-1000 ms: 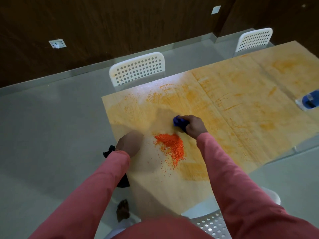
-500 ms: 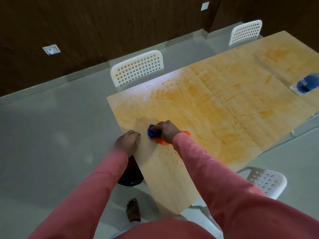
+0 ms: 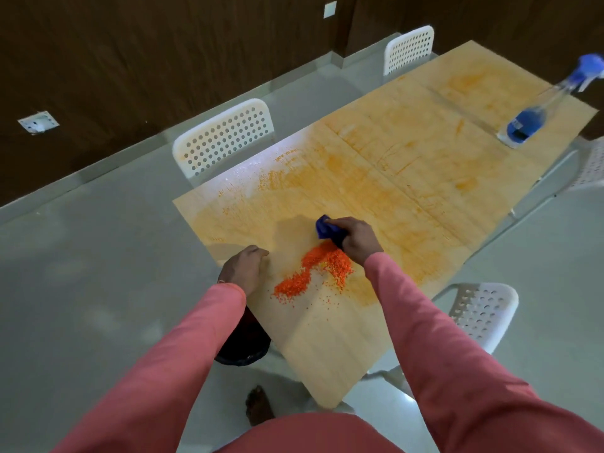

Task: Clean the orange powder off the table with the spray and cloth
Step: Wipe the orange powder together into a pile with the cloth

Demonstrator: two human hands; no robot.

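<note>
A heap of bright orange powder [image 3: 313, 273] lies on the pale wooden table [image 3: 327, 351] near its left end, with loose grains scattered around it. My right hand [image 3: 358, 238] grips a bunched blue cloth [image 3: 327, 227] just beyond the heap, touching the table. At the table's left edge my left hand [image 3: 244, 268] rests with its fingers curled, nothing visible in it. Faint orange smears cover most of the tabletop. The spray bottle [image 3: 531, 120], holding blue liquid, stands at the far right.
A dark bin or bag [image 3: 243, 341] sits below the table's left edge under my left arm. White perforated chairs stand at the far side [image 3: 225, 138], far right corner [image 3: 408, 49] and near right [image 3: 480, 313]. Grey floor surrounds the table.
My right hand with the cloth swept left over the powder, then drew back to the right beyond it. The heap is now spread into a curved streak. My left hand stayed at the edge.
</note>
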